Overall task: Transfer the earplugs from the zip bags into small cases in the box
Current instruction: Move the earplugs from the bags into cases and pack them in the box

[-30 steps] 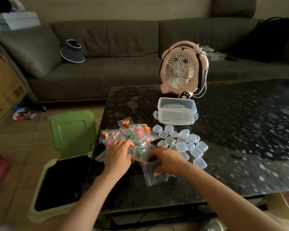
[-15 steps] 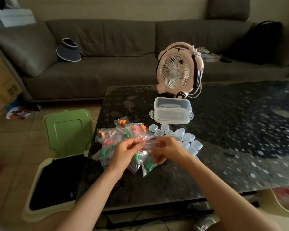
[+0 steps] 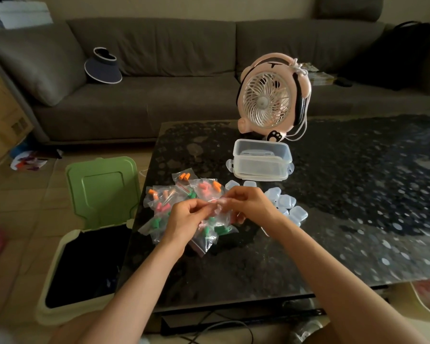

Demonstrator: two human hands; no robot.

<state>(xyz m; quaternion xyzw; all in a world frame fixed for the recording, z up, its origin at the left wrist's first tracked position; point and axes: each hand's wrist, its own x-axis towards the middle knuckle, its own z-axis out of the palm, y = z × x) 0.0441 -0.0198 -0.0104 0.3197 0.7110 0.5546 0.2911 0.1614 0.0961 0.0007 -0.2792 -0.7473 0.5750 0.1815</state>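
Between my left hand [image 3: 186, 217] and my right hand [image 3: 250, 203] hangs a small clear zip bag [image 3: 215, 212], pinched at its top edge from both sides above the table. Green earplugs show in its lower part. Under and behind my hands lies a heap of zip bags [image 3: 164, 202] with orange, pink and green earplugs. Several small clear cases [image 3: 287, 202] lie in a cluster to the right of the heap, partly hidden by my right hand. A clear lidded box [image 3: 262, 163] stands behind them.
A pink desk fan [image 3: 271, 100] stands behind the box on the dark glass table [image 3: 358, 194]. An open bin with a green lid [image 3: 102, 189] sits on the floor left of the table. A grey sofa [image 3: 159, 70] runs along the back.
My hands left the heap on the table, lifted one zip bag and now pinch its top edge between them. The view shifted slightly.
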